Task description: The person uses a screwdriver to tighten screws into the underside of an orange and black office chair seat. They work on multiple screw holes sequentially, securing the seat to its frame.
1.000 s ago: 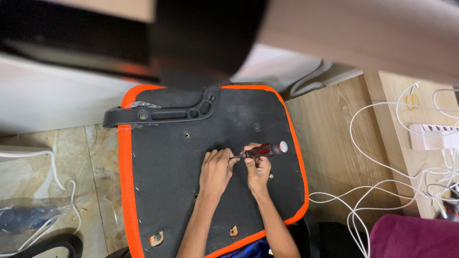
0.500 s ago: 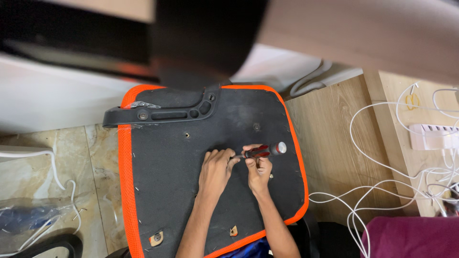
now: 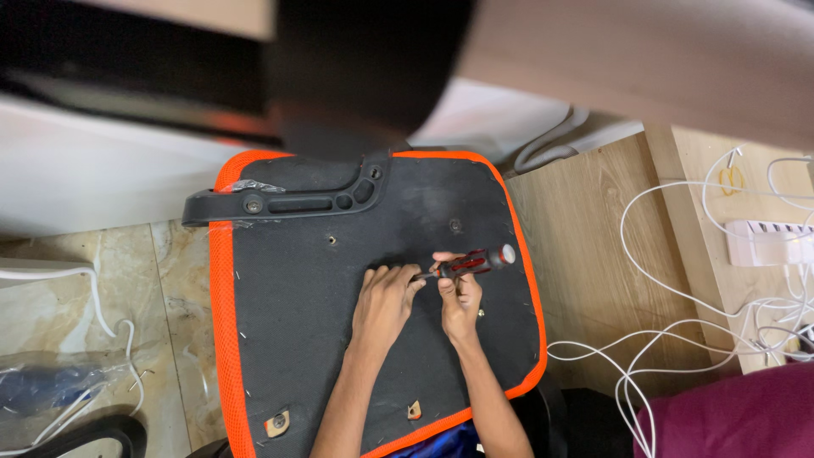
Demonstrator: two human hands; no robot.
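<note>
— From the head view, what is the person busy with?

— A black seat panel with orange mesh edging (image 3: 222,339) lies upside down across the floor. The right hand (image 3: 459,298) is closed around a screwdriver (image 3: 471,262) with a red-and-black handle. The left hand (image 3: 383,302) lies flat on the black underside, fingers spread loosely, fingertips touching the shaft near the tip.

— Where does the screwdriver sit against those hands?

— The handle sticks out at about two o'clock from the right hand, its grey cap pointing toward the orange edge. The tip runs toward nine o'clock and meets the left fingertips. Whether it sits in a screw I can't tell; the fingers cover it.

— How would you judge good handling here?

— I'd say keep the shaft in line with the screw, press along it while turning, and let the left fingers only steady the tip so it doesn't skate over the fabric.

— Anything else on the panel?

— A black armrest bracket (image 3: 280,200) lies at eleven o'clock from the hands, near the far edge. A small mounting hole (image 3: 455,226) shows at twelve o'clock, and a metal clip (image 3: 277,421) sits at seven o'clock by the near corner.

— And around it?

— White cables (image 3: 678,339) sprawl on the wooden floor at three o'clock, well apart from the hands.
</note>
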